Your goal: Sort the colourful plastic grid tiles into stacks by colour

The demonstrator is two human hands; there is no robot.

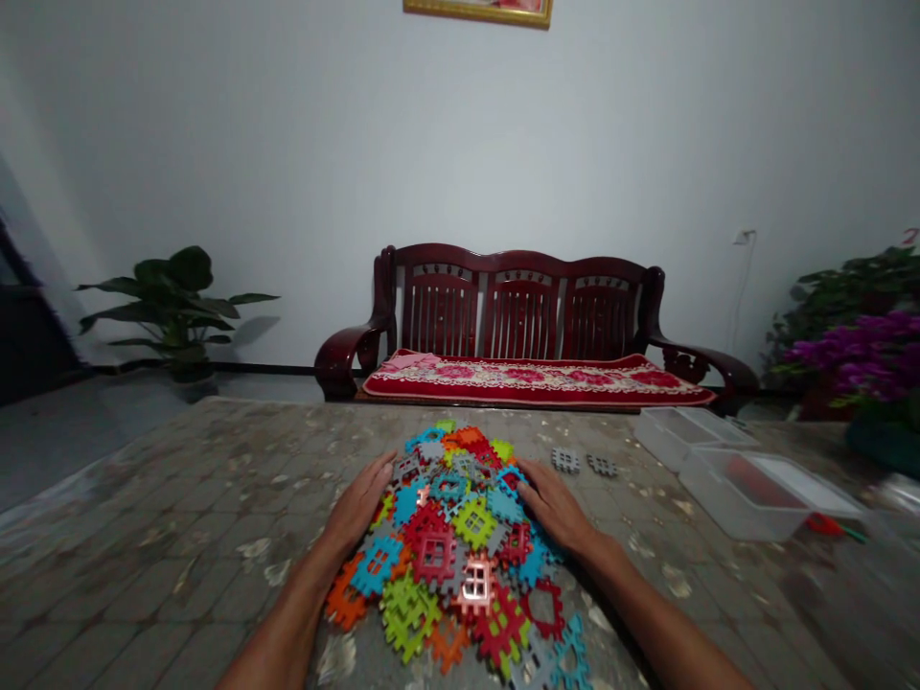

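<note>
A heap of flat plastic interlocking tiles (452, 546) in red, blue, green, orange and grey lies on the table in front of me. My left hand (357, 506) rests flat against the left side of the heap, fingers stretched out. Against the heap's right side lies my right hand (553, 505), fingers extended onto the tiles. Neither hand holds a tile. Two grey tiles (582, 463) lie apart to the right of the heap.
The table (179, 537) has a stone-pattern cover. Two clear plastic boxes (754, 489) stand at the right. A dark wooden bench with a red cushion (528, 335) is behind the table, and potted plants (176, 307) stand at both sides.
</note>
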